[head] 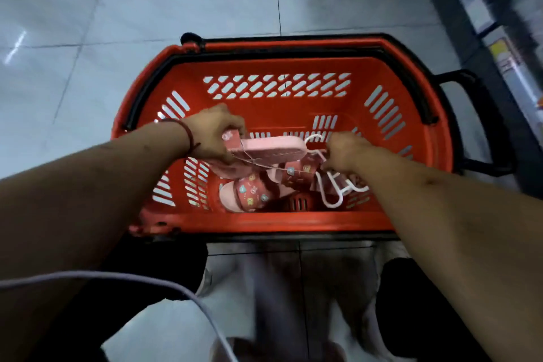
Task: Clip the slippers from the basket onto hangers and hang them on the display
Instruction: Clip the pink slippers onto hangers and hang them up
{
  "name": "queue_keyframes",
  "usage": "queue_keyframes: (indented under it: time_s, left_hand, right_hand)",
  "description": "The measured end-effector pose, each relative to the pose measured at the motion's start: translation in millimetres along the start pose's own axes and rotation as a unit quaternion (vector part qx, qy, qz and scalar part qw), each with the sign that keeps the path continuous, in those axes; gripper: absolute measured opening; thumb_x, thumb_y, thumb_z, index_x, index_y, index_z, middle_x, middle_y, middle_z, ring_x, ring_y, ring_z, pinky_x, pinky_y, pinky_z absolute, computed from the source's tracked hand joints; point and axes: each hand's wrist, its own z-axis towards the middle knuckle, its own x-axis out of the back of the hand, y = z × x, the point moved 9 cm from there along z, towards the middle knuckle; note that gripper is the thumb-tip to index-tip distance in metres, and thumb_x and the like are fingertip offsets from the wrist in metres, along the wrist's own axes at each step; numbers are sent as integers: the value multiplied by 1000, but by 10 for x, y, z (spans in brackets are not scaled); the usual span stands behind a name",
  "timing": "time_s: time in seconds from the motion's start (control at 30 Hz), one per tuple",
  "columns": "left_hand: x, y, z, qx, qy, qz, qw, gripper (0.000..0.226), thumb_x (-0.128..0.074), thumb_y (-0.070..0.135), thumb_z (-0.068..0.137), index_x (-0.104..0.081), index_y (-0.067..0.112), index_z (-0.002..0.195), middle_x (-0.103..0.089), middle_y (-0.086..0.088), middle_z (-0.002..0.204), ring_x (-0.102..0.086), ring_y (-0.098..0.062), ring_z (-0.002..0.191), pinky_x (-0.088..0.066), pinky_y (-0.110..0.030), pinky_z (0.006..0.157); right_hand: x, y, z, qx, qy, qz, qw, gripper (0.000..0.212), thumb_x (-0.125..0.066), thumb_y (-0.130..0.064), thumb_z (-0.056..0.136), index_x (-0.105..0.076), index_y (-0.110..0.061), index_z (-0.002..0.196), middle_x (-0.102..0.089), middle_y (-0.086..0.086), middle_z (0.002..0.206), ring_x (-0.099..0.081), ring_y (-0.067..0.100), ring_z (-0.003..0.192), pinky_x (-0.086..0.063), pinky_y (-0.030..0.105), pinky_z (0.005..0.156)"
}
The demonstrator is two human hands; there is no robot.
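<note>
Item 1, basket (279,66): red, slotted walls, black handle (484,126) at the right. It stood on the grey tiled floor (147,23).

Item 2, slipper (273,151): pink sole turned up, held across the middle of the basket, above the other contents. A tag (230,137) sat at its left end, with string (258,160) trailing beneath.

Item 3, left hand (214,134): I noted it clenched round the slipper's left end, at the tag. A red thread band (190,137) circled the wrist.

Item 4, right hand (345,153): fingers curled round a white hanger (312,139) at the slipper's right end. I could not tell whether hanger and slipper were joined.

Item 5, second slipper (249,192): pink with a red printed strap, lying on the basket bottom, near side.

Item 6, spare hangers (335,191): white, lying in the basket under the right wrist.

Item 7, cable (117,276): pale, crossing the left forearm at the near edge.
</note>
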Motion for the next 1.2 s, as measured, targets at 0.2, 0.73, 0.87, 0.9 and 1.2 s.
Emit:
queue_keyframes:
  time_s: [0.2,0.73,0.87,0.9,1.2]
  left_hand:
    - [900,696,-601,-98,118,131,979,64,-60,86,49,-61,29,78,-44,-6,113,-36,-23,103,-38,-35,90]
    - [1643,1042,-1014,-79,352,-10,933,86,-78,21,70,-37,28,146,-34,-16,133,-38,-32,126,-40,-39,109]
    - [1590,893,-814,-41,318,-48,946,88,-75,17,70,-33,26,147,-38,-17,130,-42,-33,125,-40,-37,106]
    - [1588,898,-785,-50,314,-58,946,87,-76,18,71,-33,26,147,-40,-17,129,-43,-32,124,-40,-37,106]
    - [1557,1078,-561,-121,306,-36,944,76,-67,30,84,-32,25,151,-46,-16,125,-46,-32,120,-40,-43,108]
  right_hand:
    - [515,105,-493,-29,67,3,997,39,-80,-34,83,-72,-4,106,-73,16,110,-70,29,101,-43,26,72]
    - [964,-158,-1011,-25,205,-110,972,32,-59,-16,95,-62,-5,125,-63,17,129,-63,37,117,-52,42,93]
    - [1380,-226,-970,8,216,-7,976,37,-66,-42,92,-69,-6,101,-70,19,109,-67,36,97,-46,31,73]
    - [1494,-270,-970,27,219,9,975,33,-66,-40,92,-69,-7,87,-71,18,97,-66,34,84,-41,28,66]
    - [1850,-393,-1048,93,246,260,929,19,-71,-20,87,-74,-2,80,-63,10,66,-51,15,57,-41,28,54]
